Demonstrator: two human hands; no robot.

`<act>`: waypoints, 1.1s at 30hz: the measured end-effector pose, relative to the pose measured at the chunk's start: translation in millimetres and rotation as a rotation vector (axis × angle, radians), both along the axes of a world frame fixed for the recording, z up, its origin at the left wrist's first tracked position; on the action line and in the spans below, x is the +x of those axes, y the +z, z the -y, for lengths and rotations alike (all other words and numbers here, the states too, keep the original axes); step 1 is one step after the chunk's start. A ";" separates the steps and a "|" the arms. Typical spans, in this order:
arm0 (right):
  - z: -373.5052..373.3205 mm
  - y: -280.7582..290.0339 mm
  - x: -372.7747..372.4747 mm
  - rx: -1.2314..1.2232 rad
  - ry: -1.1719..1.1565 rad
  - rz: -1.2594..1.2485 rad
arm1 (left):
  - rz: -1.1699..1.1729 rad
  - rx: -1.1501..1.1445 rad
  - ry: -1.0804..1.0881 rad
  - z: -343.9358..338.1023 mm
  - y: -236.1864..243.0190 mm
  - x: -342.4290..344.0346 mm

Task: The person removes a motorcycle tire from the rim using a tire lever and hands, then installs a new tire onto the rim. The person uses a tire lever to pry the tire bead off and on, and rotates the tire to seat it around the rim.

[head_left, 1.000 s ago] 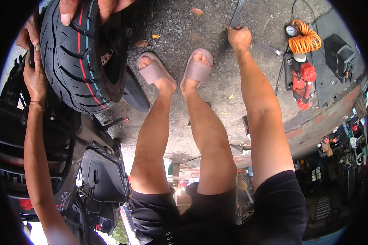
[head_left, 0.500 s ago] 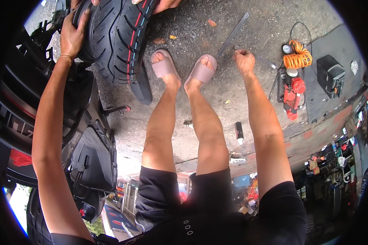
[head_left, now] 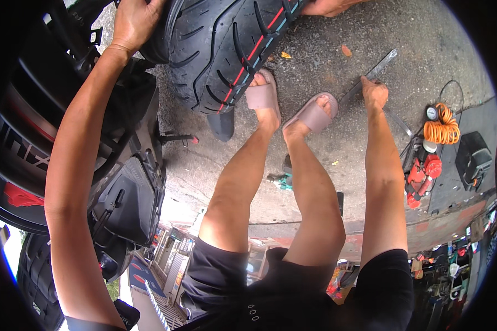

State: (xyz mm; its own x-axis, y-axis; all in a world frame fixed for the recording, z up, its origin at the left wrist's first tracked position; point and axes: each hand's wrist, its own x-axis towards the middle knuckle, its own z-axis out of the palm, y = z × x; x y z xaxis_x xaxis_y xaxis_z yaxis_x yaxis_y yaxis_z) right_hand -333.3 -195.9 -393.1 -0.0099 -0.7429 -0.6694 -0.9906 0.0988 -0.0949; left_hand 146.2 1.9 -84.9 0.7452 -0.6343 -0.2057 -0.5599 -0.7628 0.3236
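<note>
At the upper left, a black motorcycle tire (head_left: 221,55) with a red and a pale blue line stands tilted before me. My left hand (head_left: 133,25) grips its left side, the fingertips partly cut off by the frame. Another person's hand (head_left: 334,5) touches the tire's right side. My right hand (head_left: 375,94) is low over the ground with fingers closed at a flat metal tire lever (head_left: 378,67); how much it grips is partly hidden. A second metal bar (head_left: 400,122) shows past that wrist, with one end hidden.
A black scooter (head_left: 127,198) fills the left. To the right are a red pump (head_left: 423,174), an orange coiled hose (head_left: 443,129) with a gauge (head_left: 431,113) and a black case (head_left: 474,157). A teal tool (head_left: 283,181) lies behind my sandalled feet (head_left: 317,113).
My right hand has shifted away from the second bar's near end to the tire lever. The view has turned, so the tire appears farther right; my left hand stays on it.
</note>
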 end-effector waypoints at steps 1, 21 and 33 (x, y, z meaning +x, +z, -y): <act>-3.7 4.2 4.6 0.000 0.020 -0.043 | 0.062 0.088 0.032 -1.4 0.7 -1.1; -46.9 407.8 -72.3 0.209 0.188 0.477 | -0.239 -0.046 0.068 10.6 11.1 3.9; 10.8 549.9 186.0 0.684 0.266 0.520 | -0.308 0.005 0.122 -4.4 -11.9 -11.4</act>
State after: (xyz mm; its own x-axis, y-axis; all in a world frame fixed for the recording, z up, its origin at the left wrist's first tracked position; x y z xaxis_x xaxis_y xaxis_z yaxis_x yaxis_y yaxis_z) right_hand -147.3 -206.7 156.8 0.5328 -0.1147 -0.8384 -0.8373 0.0721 -0.5420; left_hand 134.8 6.4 -96.8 0.7181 -0.5424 -0.4361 -0.3402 -0.8202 0.4599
